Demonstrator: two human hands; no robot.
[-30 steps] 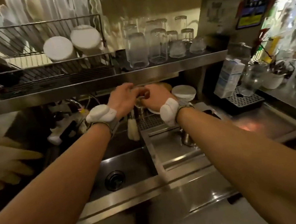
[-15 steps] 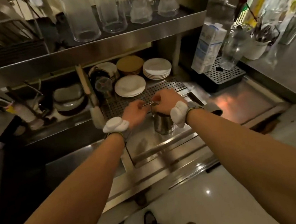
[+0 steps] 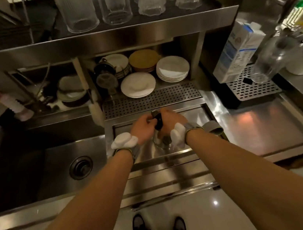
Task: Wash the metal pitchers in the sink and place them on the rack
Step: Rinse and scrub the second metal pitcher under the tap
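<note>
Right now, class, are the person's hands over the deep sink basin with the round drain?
No: both the left hand and right hand are over the shallow steel tray, right of the drain.

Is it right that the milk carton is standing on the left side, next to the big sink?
Not quite. The head view shows the milk carton standing on the right side, by the perforated tray, far from the big sink, which is on the left. It is standing upright, as you said.

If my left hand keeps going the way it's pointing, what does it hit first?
Probably the dark object gripped between both hands; your left hand points right, toward the right hand, and already seems to touch it. Depth is unclear.
</note>
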